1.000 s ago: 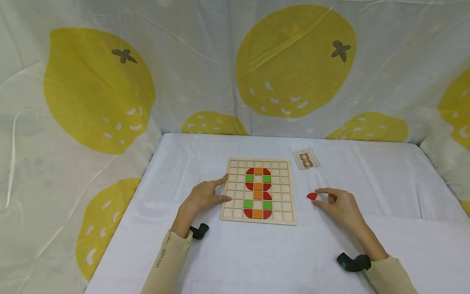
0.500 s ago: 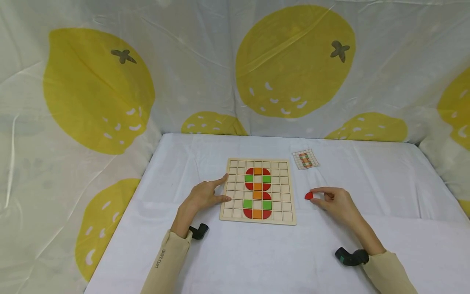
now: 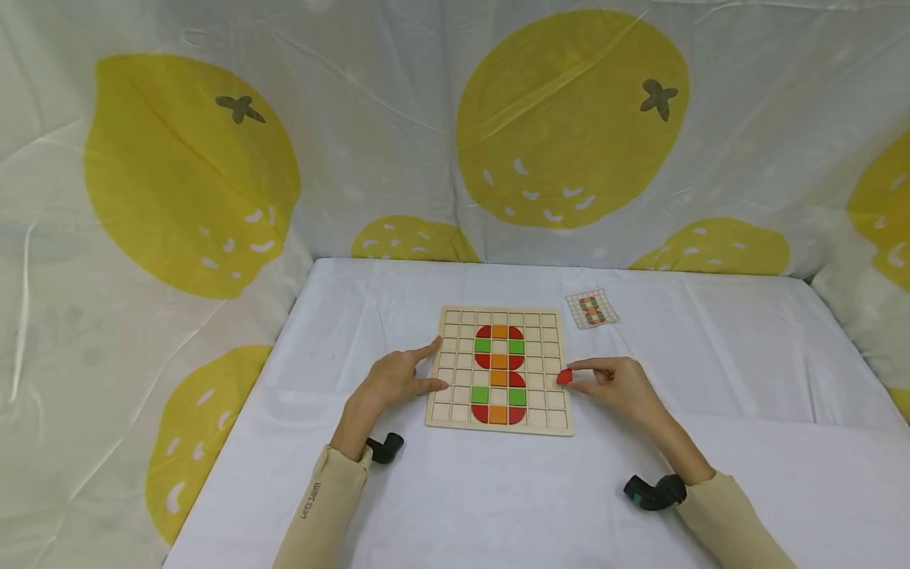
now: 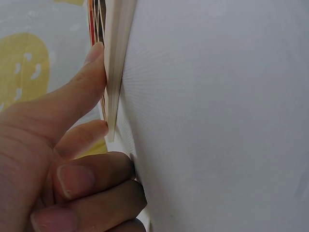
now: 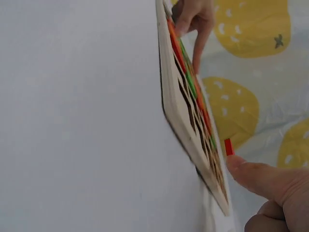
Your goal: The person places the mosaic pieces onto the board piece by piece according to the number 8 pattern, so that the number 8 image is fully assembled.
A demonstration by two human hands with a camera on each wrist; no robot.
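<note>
In the head view, a wooden grid board [image 3: 547, 415] lies on the white table, bearing red, orange and green tiles laid out like a figure eight. My left hand [image 3: 393, 376] touches its left edge with thumb and index finger spread apart. The left wrist view shows the thumb [image 4: 82, 94] against the board's edge and the other fingers curled below. Between the thumb and index finger of my right hand [image 3: 621, 385] I pinch a red quarter-circle tile [image 3: 564, 377], just over the board's right edge. The right wrist view shows this tile above the board's surface.
A small pattern card [image 3: 592, 308] with a matching coloured figure lies beyond the board's right corner. White cloth covers the table [image 3: 498, 506]. A lemon-print curtain [image 3: 398, 142] hangs behind and to the sides.
My right hand has moved left, carrying the red tile from beside the board to its right edge, and the tile has turned a little. The left hand and board stay put.
</note>
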